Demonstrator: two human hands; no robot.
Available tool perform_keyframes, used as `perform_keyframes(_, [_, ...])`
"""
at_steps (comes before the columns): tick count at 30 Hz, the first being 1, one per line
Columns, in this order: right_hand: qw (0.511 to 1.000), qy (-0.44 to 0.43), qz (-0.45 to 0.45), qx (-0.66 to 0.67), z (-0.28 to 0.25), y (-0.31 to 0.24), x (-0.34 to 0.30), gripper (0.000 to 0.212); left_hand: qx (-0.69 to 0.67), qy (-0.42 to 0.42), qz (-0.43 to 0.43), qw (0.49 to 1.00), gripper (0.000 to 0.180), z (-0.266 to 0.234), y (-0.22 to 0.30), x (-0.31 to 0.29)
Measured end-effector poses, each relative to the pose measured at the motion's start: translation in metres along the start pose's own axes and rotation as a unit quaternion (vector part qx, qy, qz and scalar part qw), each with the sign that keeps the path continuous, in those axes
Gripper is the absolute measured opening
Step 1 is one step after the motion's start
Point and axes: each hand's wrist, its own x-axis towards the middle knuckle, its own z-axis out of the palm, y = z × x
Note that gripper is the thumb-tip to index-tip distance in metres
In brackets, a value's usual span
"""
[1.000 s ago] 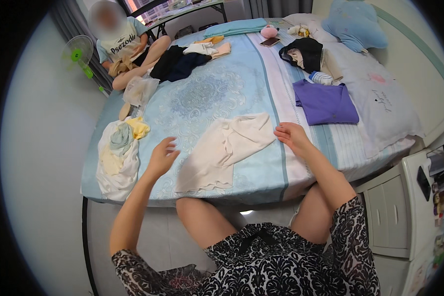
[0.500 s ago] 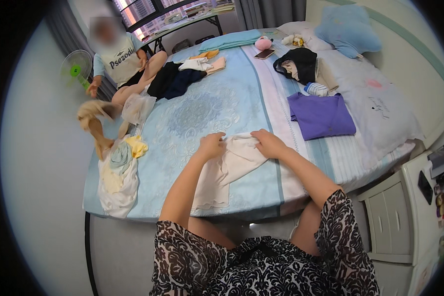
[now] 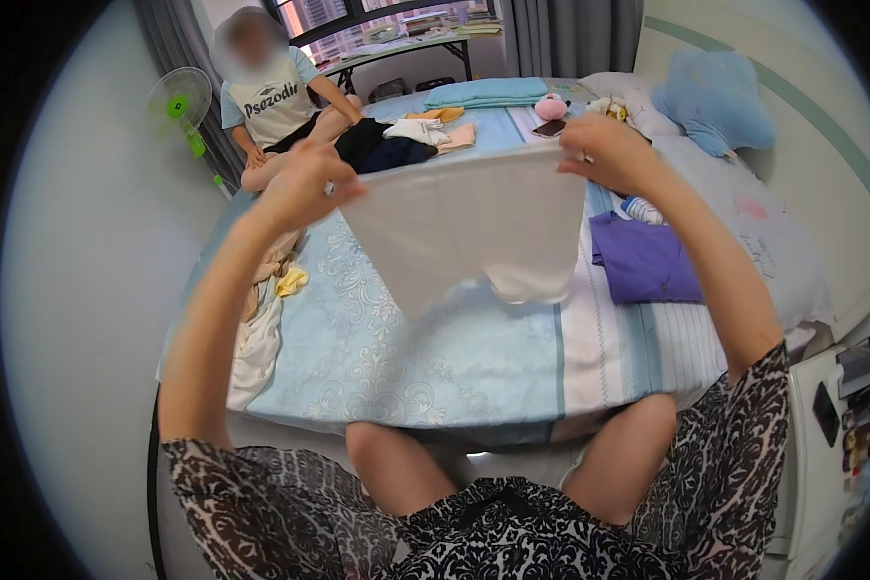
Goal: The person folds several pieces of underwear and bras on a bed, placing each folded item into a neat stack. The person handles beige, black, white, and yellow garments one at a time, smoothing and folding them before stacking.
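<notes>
A pair of white shorts hangs in the air above the bed, spread wide by its waistband, with the two leg openings at the bottom. My left hand pinches the left end of the waistband. At the opposite end my right hand grips the other corner. Motion smears the cloth and my left hand a little. Below the shorts lies the blue patterned bedspread. Closest to my right forearm is a folded purple garment.
Dark clothes and small light pieces lie at the far side. White, tan and yellow clothes are heaped at the bed's left edge. A person sits at the far left beside a fan. A white cabinet stands at the right.
The white shorts have come up off the bed and are stretched between my raised, wider-apart hands. The other person's hand has left the tan cloth. My view has shifted slightly.
</notes>
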Motion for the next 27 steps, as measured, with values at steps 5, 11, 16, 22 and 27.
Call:
perform_keyframes(5, [0.997, 0.041, -0.016, -0.058, -0.053, -0.004, 0.026, 0.038, -0.142, 0.020, -0.137, 0.980, 0.008, -0.058, 0.022, 0.018])
perform_keyframes(11, [0.983, 0.013, 0.013, -0.183, -0.060, -0.024, 0.036, 0.038, -0.051, 0.009, 0.041, 0.998, 0.010, -0.081, 0.042, 0.006])
perform_keyframes(16, [0.994, -0.057, 0.036, -0.082, -0.048, -0.027, 0.019, 0.027, 0.096, -0.140, 0.150, 0.974, 0.018, -0.058, 0.069, -0.001])
perform_keyframes(22, [0.985, -0.164, 0.050, 0.012, -0.061, -0.028, -0.011, 0.018, -0.004, -0.072, 0.022, 0.997, 0.015, -0.052, 0.058, -0.021])
perform_keyframes(27, [0.987, -0.157, -0.018, 0.021, -0.061, -0.049, -0.017, 0.020, -0.062, -0.109, -0.187, 0.974, 0.034, -0.067, 0.081, -0.013])
